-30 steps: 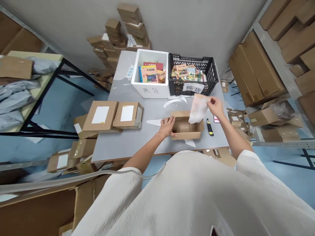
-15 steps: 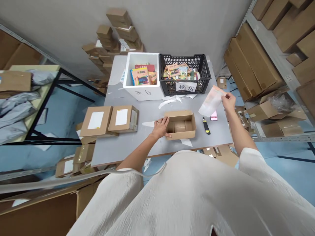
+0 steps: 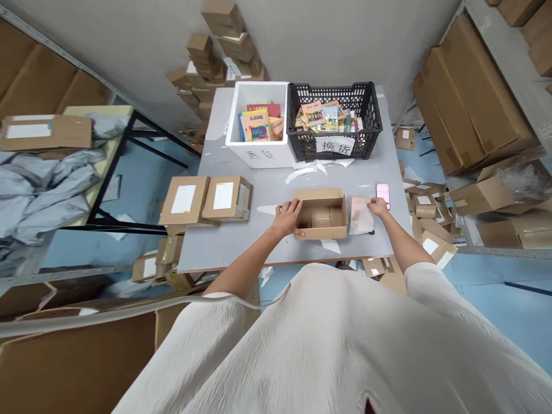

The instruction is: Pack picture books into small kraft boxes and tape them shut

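Note:
An open brown cardboard box (image 3: 321,232) stands on the grey table (image 3: 237,247). My left hand (image 3: 286,219) grips its left end, thumb on the near side and fingers over the far side. Just right of the box, my right hand (image 3: 378,207) pinches the upper right corner of a thin, pale orange and white sheet or bag (image 3: 361,217). The sheet lies low over the table and hides most of a dark object at its lower edge. Beyond my right hand lies a phone (image 3: 383,194) with a pink screen.
A white foam box (image 3: 263,155) and a black crate (image 3: 371,135), both with booklets, stand at the back. Two closed cartons (image 3: 183,198) (image 3: 226,198) sit at the left. Paper scraps lie around the open box. Shelves with cartons flank the table.
My right hand has moved down and left with the sheet, now beside the box and over the black and yellow cutter. The phone is more exposed. My left hand stays on the box.

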The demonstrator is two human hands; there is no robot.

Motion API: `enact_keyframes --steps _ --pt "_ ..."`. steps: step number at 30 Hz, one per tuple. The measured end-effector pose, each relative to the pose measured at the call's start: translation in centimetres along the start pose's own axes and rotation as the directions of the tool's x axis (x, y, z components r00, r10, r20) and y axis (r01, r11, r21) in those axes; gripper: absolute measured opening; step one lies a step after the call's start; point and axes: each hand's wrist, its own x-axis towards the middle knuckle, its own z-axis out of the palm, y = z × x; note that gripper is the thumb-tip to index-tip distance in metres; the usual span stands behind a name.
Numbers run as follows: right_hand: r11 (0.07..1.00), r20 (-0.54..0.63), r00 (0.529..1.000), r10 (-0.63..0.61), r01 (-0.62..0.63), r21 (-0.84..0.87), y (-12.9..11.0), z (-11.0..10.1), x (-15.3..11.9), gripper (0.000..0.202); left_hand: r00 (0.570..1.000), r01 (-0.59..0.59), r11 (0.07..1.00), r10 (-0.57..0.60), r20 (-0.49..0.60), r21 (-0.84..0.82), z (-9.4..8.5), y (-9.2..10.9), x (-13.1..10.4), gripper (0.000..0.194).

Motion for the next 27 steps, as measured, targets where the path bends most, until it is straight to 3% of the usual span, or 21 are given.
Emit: enact_keyframes --steps 5,8,14,20,27 --pt "1.0 -0.001 1.0 -0.022 0.022 0.001 1.0 2.3 0.0 0.038 1.0 0.007 1.0 -0.007 0.01 0.025 -0.2 0.2 0.0 0.153" --pt "0.994 -0.022 0.994 -0.108 0.108 -0.014 1.0 2.6 -0.5 0.052 1.0 0.003 1.0 -0.003 0.015 0.026 -0.4 0.2 0.0 0.154" --pt "0.946 0.125 0.941 -0.314 0.298 0.127 -1.4 2.1 -3.0 0.029 1.0 -0.015 1.0 0.015 -0.003 0.0 -0.3 0.1 -0.2 0.149" --pt "0.931 0.2 0.919 -0.339 0.297 0.212 -3.9 2.2 -4.9 0.019 0.998 -0.026 0.996 0.021 -0.056 -0.084 0.1 -1.0 -0.9 0.141" --pt "0.936 0.215 0.923 -0.32 0.272 0.224 -4.5 3.2 -5.6 0.033 0.966 0.154 0.923 -0.216 -0.143 -0.353 2.0 -2.9 -1.6 0.121"
